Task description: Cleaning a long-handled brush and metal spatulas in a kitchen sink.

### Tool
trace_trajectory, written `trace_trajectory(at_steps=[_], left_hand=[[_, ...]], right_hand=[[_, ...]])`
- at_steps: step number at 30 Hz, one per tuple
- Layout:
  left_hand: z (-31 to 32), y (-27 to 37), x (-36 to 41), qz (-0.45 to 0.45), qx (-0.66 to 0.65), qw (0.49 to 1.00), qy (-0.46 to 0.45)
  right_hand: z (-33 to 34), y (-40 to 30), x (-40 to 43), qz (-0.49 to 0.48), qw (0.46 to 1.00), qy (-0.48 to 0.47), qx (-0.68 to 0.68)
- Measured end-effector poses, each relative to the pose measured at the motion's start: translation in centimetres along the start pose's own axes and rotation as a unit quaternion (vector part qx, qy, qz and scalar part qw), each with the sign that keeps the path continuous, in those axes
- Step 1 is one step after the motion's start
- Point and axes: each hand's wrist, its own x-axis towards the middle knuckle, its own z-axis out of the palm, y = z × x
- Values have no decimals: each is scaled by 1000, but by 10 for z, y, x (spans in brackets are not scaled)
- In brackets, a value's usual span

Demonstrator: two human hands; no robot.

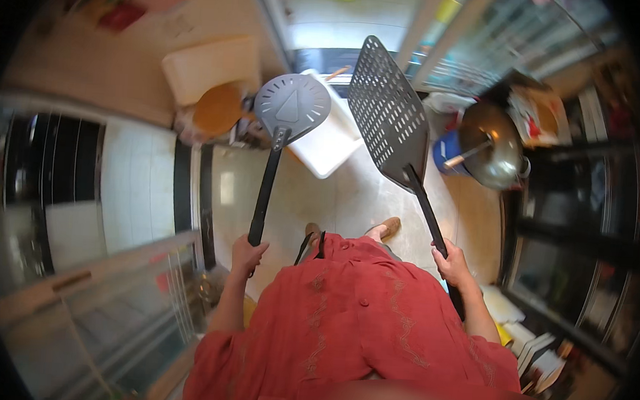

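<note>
My left hand (248, 255) grips the black handle of a small round slotted metal turning peel (293, 104), its head pointing away from me. In my right hand (452, 265) is the black handle of a larger perforated pizza peel (390, 111), a dark rectangular blade full of slots. Both peels are raised in front of me with their heads side by side and apart. Behind the two blades, a white rectangular plastic tray (327, 148) is partly hidden.
On the right stands a metal wok (490, 150) beside a blue bucket (447, 150). A round orange-brown board (218, 109) and a pale box (210, 67) are at the left. A glass-fronted case (126, 320) is lower left; books or boxes (533, 348) lie lower right.
</note>
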Motion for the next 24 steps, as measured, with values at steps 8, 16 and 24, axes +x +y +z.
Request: trace_trajectory(at_steps=[8, 16, 24], left_hand=[[-87, -109, -53, -106, -90, 984, 108], [-124, -147, -47, -180, -317, 913, 182], [-203, -139, 3, -220, -438, 836, 247]], right_hand=[[98, -115, 45, -118, 975, -157, -103], [184, -238, 119, -219, 906, -259, -255], [303, -349, 217, -289, 852, -334, -281]])
